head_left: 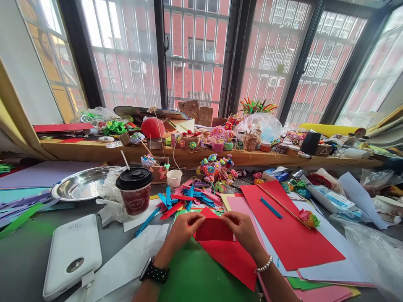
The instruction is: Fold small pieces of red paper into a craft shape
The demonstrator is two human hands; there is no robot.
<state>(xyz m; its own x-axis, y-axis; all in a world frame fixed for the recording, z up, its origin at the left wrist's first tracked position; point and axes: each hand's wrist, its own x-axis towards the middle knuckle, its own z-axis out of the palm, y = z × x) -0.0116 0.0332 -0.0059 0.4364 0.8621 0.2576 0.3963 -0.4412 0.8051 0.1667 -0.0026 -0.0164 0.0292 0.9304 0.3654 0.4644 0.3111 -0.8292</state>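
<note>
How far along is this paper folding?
Done: colourful paper flowers stand behind, and folded blue and red strips lie nearby. In hand: left hand and right hand pinch a small red paper, partly folded. Remaining: the large red sheet lies flat, unfolded.

The folded sheet (215,230) between my fingers (189,222) is matt red paper. The tray (78,186) is glossy metal, the power bank (72,256) smooth white plastic, the cup (136,201) paper under a black plastic lid (134,178); my worktop (22,260) looks matt grey.

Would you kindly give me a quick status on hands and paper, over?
Left hand and right hand both pinch the folded red paper. It sits above a green sheet. Coffee cup to the left, apart.
</note>
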